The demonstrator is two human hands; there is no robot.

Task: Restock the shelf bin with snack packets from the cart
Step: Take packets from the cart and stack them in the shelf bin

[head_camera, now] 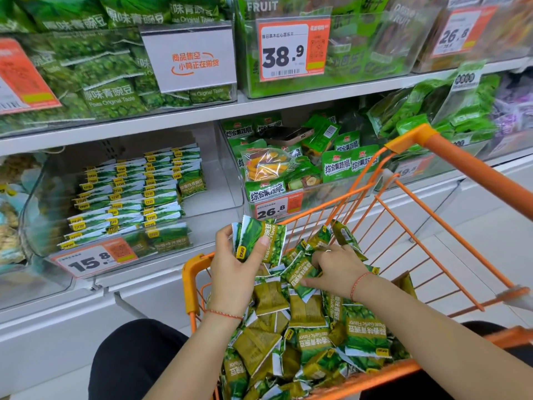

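Take the orange wire cart [450,157] as your anchor. Far to its left, at the frame edge, a bin of pale snacks [11,215] is cut off and too blurred to name. Nearer the cart, up and to its left, sits the clear shelf bin [222,180] you are filling: garlic pea packets [138,194] stand in tidy rows in its left and middle part, its right part is bare, and a 15.8 price tag [95,259] hangs on its front. Above that bin, a white sold-out sign [191,60] covers part of the original-taste pea bags [109,95]. Your left hand [236,269] is raised over the cart's near left corner, fingers and thumb curled around a small stack of green pea packets [261,241]; how many it holds is hard to count. Your right hand [336,268] is down in the cart, pinching one packet [298,277] off the loose heap of packets [314,336] that fills the basket; part of that packet is hidden under your fingers. Behind the cart, a bin of mixed fruit-and-vegetable crisps [291,166] carries a 26.8 tag [278,209], and a dark phone-like object [285,134] lies on top, not clear enough to be sure. Right of the cart, the shelves blur into green and purple bags. The white shelf ledge [144,301] runs below the bins, with pale floor [476,241] beyond the cart.
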